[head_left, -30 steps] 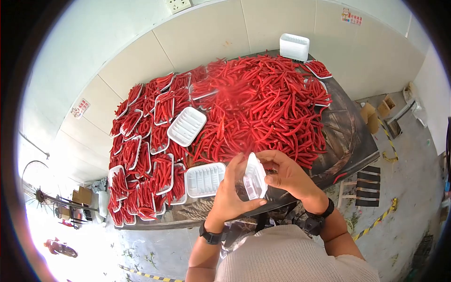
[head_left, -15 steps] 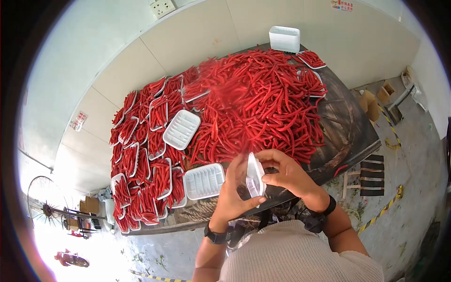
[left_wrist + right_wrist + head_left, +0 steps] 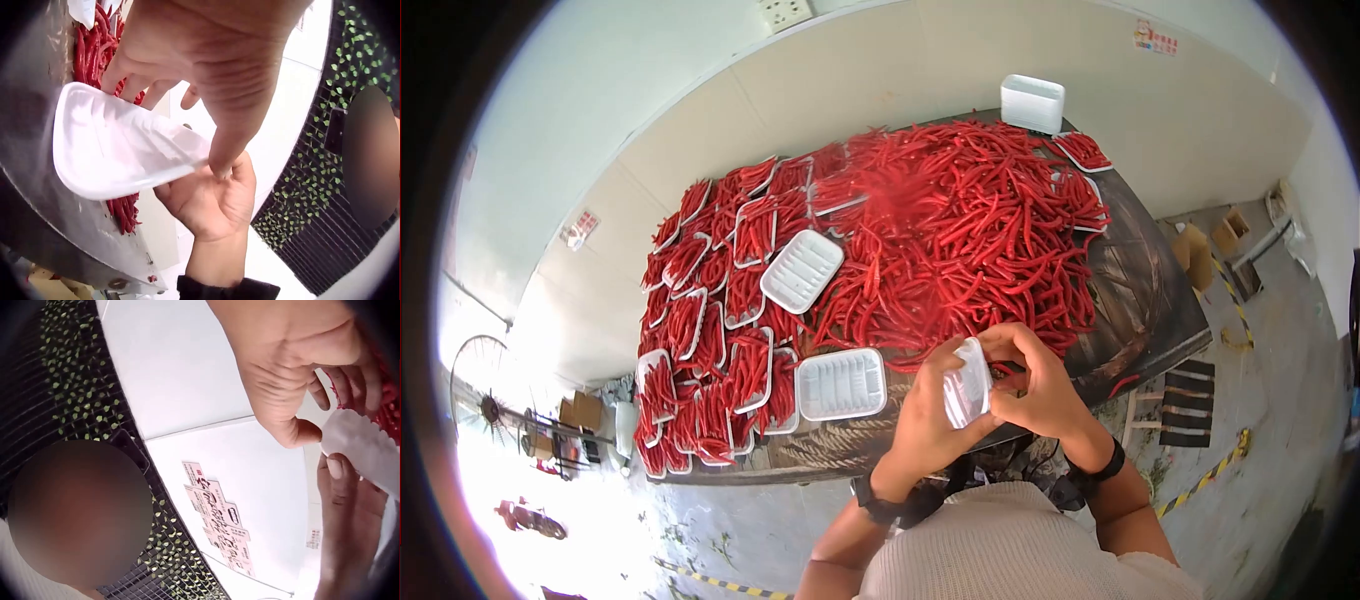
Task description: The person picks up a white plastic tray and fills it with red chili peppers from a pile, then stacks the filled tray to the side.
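Note:
A white ribbed plastic tray (image 3: 967, 385) is held up on edge between both hands, in front of the body at the table's near side. My left hand (image 3: 928, 412) grips it from the left, thumb at the lower edge. From the right, my right hand (image 3: 1045, 388) pinches it with the thumb against the side and the fingers bent behind. In the left wrist view the hollow of the tray (image 3: 119, 147) shows nothing in it. The right wrist view has the thumbs of both hands at one end of the tray (image 3: 362, 440).
A large heap of red chilies (image 3: 970, 230) covers much of the table (image 3: 1135, 265). Many chili-filled trays (image 3: 750, 370) crowd the left side. Two unfilled trays, one nearer (image 3: 840, 384) and one farther (image 3: 802, 271), lie beside the heap. A tray stack (image 3: 1032, 103) stands at the back.
Both hands have shifted slightly right and closer to the body with the tray. The tray has turned, so more of its broad side faces the head camera.

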Tool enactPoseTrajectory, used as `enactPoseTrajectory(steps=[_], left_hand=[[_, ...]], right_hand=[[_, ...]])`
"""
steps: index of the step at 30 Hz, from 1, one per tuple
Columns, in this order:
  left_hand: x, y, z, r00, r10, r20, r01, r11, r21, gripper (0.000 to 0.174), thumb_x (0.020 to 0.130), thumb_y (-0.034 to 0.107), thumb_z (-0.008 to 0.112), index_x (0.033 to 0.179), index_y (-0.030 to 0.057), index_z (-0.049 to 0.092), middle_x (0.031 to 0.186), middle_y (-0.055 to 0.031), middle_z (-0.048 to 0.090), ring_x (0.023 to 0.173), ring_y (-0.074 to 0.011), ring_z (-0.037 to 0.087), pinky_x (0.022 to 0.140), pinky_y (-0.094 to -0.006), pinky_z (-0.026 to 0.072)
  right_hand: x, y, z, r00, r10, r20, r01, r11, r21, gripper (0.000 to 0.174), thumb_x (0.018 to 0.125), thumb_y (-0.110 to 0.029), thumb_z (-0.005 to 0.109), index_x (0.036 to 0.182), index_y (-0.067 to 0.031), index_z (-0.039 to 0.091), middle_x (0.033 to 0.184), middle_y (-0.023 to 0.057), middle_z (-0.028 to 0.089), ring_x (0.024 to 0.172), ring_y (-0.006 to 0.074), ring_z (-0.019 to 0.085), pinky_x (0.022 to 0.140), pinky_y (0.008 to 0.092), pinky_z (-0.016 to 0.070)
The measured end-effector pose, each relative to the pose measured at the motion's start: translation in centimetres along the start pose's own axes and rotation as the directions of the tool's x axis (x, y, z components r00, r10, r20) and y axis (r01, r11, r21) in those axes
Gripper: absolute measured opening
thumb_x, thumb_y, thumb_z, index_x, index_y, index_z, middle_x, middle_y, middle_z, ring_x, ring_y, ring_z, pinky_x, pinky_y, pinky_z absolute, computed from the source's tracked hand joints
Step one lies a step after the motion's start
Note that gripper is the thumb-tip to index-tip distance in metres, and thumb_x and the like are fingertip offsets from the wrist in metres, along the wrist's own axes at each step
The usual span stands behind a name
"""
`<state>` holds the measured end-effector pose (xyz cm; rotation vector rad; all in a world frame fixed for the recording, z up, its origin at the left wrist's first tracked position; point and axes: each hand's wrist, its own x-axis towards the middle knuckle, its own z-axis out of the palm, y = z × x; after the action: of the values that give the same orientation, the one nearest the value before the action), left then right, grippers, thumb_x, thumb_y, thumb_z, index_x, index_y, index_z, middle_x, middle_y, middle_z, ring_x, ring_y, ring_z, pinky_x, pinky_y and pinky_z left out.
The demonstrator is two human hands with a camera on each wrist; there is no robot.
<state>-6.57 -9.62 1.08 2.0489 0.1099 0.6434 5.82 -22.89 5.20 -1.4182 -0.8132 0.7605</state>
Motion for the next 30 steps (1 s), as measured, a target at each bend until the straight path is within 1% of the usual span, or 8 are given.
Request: enactPoseTrajectory(steps=[6, 10, 12, 16, 18, 22, 24, 30], left_hand=[[1.1, 1.4, -0.7, 0.998, 0.033, 0.049, -0.037, 0.996, 0.085, 0.032, 0.082, 0.019, 0.078, 0.1, 0.0034, 0.057, 0.133, -0.0224, 0.054, 0.119, -0.0382, 0.057, 0.099, -0.0444, 0.0448], [0.6, 2.1, -1.8, 0.996, -0.073, 0.051, 0.08, 0.982, -0.172, 0.011, 0.091, 0.002, 0.061, 0.101, -0.0015, 0.063, 0.116, -0.0187, 0.066, 0.109, -0.0292, 0.064, 0.093, -0.0359, 0.0481], [0.6, 3.4, -3.4, 0.995, 0.042, -0.087, -0.04, 0.999, 0.019, 0.015, 0.089, 0.005, 0.064, 0.103, -0.0001, 0.061, 0.11, -0.0176, 0.068, 0.102, -0.0343, 0.066, 0.087, -0.0399, 0.0513], [-0.4, 5.5, -9.3, 0.871, 0.359, -0.334, -0.124, 0.82, 0.559, 0.013, 0.081, -0.003, 0.065, 0.094, -0.0017, 0.062, 0.103, -0.0184, 0.071, 0.086, -0.0314, 0.07, 0.075, -0.0351, 0.0542], [-1.5, 5.2, -10.7, 0.862, 0.356, -0.362, -0.07, 0.789, 0.611, 0.01, 0.08, -0.006, 0.063, 0.089, -0.0019, 0.061, 0.102, -0.0198, 0.07, 0.085, -0.0329, 0.069, 0.075, -0.0374, 0.0535], [-3.1, -1.5, -10.6, 0.99, 0.139, -0.013, -0.083, 0.66, 0.747, 0.016, 0.076, 0.001, 0.067, 0.091, 0.0016, 0.062, 0.108, -0.0165, 0.066, 0.098, -0.0381, 0.062, 0.083, -0.045, 0.0495], [-3.5, -2.2, -10.0, 0.998, 0.029, 0.058, -0.063, 0.638, 0.767, 0.018, 0.077, 0.006, 0.07, 0.093, 0.0018, 0.063, 0.108, -0.0161, 0.064, 0.098, -0.0377, 0.061, 0.083, -0.0445, 0.0498], [-3.1, -1.7, -10.1, 0.988, -0.143, -0.067, 0.149, 0.709, 0.69, 0.024, 0.079, 0.019, 0.074, 0.093, 0.0025, 0.065, 0.097, -0.015, 0.065, 0.091, -0.0367, 0.061, 0.079, -0.0456, 0.0485]], right_hand=[[-0.9, 3.3, -0.9, 0.993, -0.042, -0.111, 0.046, 0.998, 0.039, 0.054, 0.071, 0.003, 0.06, 0.124, -0.003, 0.051, 0.117, 0.0114, 0.059, 0.109, 0.0197, 0.06, 0.093, 0.0342, 0.0488], [-1.9, 6.2, -0.9, 0.978, 0.023, -0.207, -0.045, 0.994, -0.102, 0.053, 0.071, 0.004, 0.06, 0.123, -0.0042, 0.054, 0.114, 0.0118, 0.06, 0.105, 0.0214, 0.062, 0.09, 0.0337, 0.0502], [-2.2, 7.8, -1.3, 0.978, -0.061, -0.2, -0.014, 0.935, -0.355, 0.05, 0.073, 0.007, 0.057, 0.122, -0.0022, 0.056, 0.107, 0.0072, 0.059, 0.099, 0.0154, 0.061, 0.077, 0.0266, 0.0518], [-2.6, 6.9, -0.9, 0.954, -0.146, -0.261, 0.033, 0.919, -0.393, 0.042, 0.073, 0.006, 0.058, 0.114, -0.002, 0.061, 0.104, 0.0074, 0.059, 0.092, 0.0159, 0.061, 0.076, 0.0281, 0.0506], [-2.8, 6.3, -0.7, 0.921, -0.165, -0.353, -0.005, 0.9, -0.436, 0.039, 0.072, 0.005, 0.058, 0.11, -0.0034, 0.063, 0.103, 0.0126, 0.059, 0.089, 0.0249, 0.061, 0.079, 0.0342, 0.0515], [-2.4, 7.8, 0.3, 0.859, -0.319, -0.4, 0.05, 0.83, -0.556, 0.035, 0.073, 0.002, 0.061, 0.107, -0.0044, 0.063, 0.1, 0.0131, 0.057, 0.088, 0.0284, 0.061, 0.076, 0.0374, 0.052], [-2.0, 7.6, 1.6, 0.831, -0.446, -0.333, 0.008, 0.607, -0.794, 0.032, 0.074, -0.003, 0.063, 0.105, -0.0065, 0.063, 0.098, 0.0138, 0.055, 0.087, 0.0322, 0.061, 0.072, 0.0424, 0.0523], [-0.1, 6.6, 3.2, 0.86, -0.37, -0.351, -0.073, 0.592, -0.803, 0.017, 0.079, -0.016, 0.066, 0.091, -0.0046, 0.059, 0.096, 0.0139, 0.054, 0.083, 0.0325, 0.061, 0.066, 0.0427, 0.0524]])
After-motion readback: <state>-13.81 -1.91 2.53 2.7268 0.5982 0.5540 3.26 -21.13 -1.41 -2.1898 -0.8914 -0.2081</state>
